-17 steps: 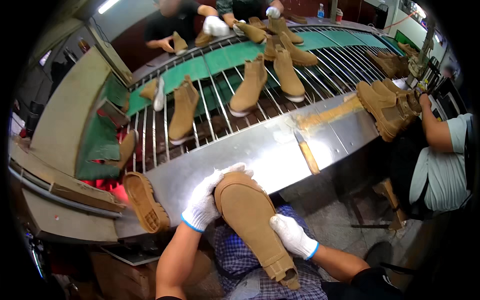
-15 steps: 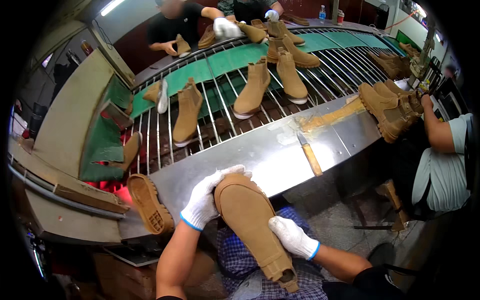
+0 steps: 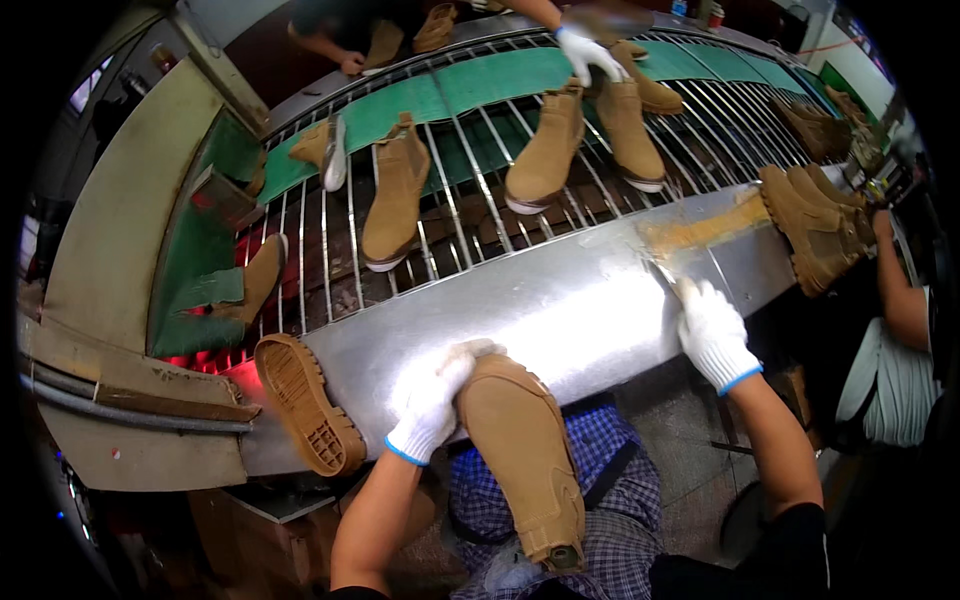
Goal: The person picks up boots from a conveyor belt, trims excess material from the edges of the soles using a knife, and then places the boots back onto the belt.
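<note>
My left hand (image 3: pixel 436 402), in a white knit glove with blue cuff, is closed round the toe end of a tan suede boot (image 3: pixel 520 440). The boot tilts over my lap, its toe toward the bench and its shaft toward me. My right hand (image 3: pixel 714 336), gloved alike, is on the metal ledge (image 3: pixel 540 310), closed on the handle of a knife (image 3: pixel 686 289). The blade points away from me; most of the handle is hidden by the glove. A loose tan rubber sole (image 3: pixel 305 405) leans at the ledge's left end.
Beyond the ledge runs a conveyor of metal bars (image 3: pixel 470 210) carrying several tan boots (image 3: pixel 395 205). A co-worker's gloved hand (image 3: pixel 590 55) reaches over it. More boots (image 3: pixel 815 225) stand at the ledge's right, beside another person's arm (image 3: pixel 905 300). A beige panel (image 3: pixel 130 200) borders the left.
My right hand has left the boot and moved right and away onto the knife. My left hand keeps the boot. A co-worker's gloved hand has come to a boot on the conveyor.
</note>
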`<state>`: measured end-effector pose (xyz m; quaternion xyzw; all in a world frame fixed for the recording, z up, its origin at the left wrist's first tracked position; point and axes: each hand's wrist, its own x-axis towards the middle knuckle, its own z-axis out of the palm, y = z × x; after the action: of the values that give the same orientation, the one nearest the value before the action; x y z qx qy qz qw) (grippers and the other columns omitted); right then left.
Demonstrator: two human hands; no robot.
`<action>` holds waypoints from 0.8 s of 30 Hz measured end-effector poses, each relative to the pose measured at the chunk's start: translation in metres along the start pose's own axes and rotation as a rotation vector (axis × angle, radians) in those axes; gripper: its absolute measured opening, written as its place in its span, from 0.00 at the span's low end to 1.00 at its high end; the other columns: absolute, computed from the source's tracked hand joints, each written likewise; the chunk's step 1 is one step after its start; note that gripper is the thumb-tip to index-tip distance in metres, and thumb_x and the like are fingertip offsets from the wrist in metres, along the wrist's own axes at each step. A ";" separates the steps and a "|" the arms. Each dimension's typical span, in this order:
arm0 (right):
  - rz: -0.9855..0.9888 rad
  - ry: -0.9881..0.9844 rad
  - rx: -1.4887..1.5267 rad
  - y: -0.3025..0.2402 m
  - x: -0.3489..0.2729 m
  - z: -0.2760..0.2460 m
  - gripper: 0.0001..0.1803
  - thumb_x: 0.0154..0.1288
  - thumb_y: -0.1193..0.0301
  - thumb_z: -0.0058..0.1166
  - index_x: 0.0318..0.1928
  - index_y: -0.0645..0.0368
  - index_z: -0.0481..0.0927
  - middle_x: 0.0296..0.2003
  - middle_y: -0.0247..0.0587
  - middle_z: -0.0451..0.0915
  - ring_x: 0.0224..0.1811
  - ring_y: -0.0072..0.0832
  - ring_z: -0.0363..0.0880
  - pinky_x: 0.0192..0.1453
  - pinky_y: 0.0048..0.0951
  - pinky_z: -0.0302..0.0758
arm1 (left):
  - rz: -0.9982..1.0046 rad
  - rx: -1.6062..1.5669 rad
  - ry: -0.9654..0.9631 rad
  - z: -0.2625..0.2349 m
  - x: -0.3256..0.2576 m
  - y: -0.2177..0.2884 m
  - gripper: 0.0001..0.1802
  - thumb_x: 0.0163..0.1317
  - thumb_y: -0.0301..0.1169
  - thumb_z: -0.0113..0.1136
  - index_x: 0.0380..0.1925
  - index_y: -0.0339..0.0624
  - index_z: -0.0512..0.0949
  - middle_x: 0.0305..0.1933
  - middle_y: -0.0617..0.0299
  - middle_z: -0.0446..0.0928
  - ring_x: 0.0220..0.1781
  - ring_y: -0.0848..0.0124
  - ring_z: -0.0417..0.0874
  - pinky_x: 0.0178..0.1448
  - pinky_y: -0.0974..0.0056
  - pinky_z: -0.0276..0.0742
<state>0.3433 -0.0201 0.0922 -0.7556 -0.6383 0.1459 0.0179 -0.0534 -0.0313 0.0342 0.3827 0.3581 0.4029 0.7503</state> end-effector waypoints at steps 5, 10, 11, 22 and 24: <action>0.155 -0.317 0.777 -0.026 -0.063 -0.013 0.25 0.77 0.62 0.55 0.69 0.57 0.76 0.53 0.55 0.82 0.53 0.43 0.86 0.60 0.45 0.84 | -0.040 0.248 -0.099 -0.004 -0.006 0.009 0.56 0.54 0.37 0.84 0.80 0.34 0.65 0.74 0.50 0.74 0.76 0.59 0.74 0.83 0.56 0.66; -0.018 -0.572 0.666 -0.097 -0.130 0.018 0.27 0.83 0.52 0.49 0.66 0.61 0.77 0.49 0.60 0.88 0.55 0.52 0.89 0.61 0.47 0.83 | -0.081 0.177 -0.107 -0.004 0.000 0.009 0.53 0.54 0.33 0.83 0.78 0.33 0.66 0.73 0.50 0.75 0.75 0.60 0.75 0.82 0.56 0.68; 0.025 -0.588 0.669 -0.104 -0.131 0.020 0.27 0.84 0.51 0.48 0.65 0.62 0.77 0.51 0.61 0.88 0.56 0.52 0.89 0.61 0.46 0.82 | -0.083 0.159 -0.105 -0.006 -0.002 0.010 0.52 0.55 0.32 0.83 0.78 0.33 0.66 0.73 0.50 0.75 0.75 0.60 0.76 0.82 0.55 0.68; -0.078 -0.544 0.727 -0.121 -0.063 0.004 0.20 0.83 0.57 0.50 0.44 0.65 0.79 0.27 0.33 0.76 0.25 0.22 0.72 0.29 0.29 0.72 | -0.048 0.220 -0.287 0.014 0.040 0.007 0.48 0.60 0.36 0.79 0.78 0.36 0.67 0.72 0.50 0.76 0.73 0.61 0.76 0.80 0.58 0.69; 0.054 -0.759 0.772 -0.140 -0.056 -0.031 0.28 0.82 0.52 0.50 0.46 0.71 0.80 0.29 0.39 0.81 0.30 0.28 0.79 0.38 0.34 0.80 | -0.051 0.203 -0.229 0.018 0.027 0.012 0.47 0.60 0.35 0.79 0.78 0.36 0.68 0.72 0.49 0.76 0.73 0.61 0.76 0.80 0.57 0.69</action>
<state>0.2080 -0.0440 0.1629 -0.6046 -0.4803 0.6327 0.0587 -0.0307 -0.0082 0.0467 0.4909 0.3187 0.2989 0.7537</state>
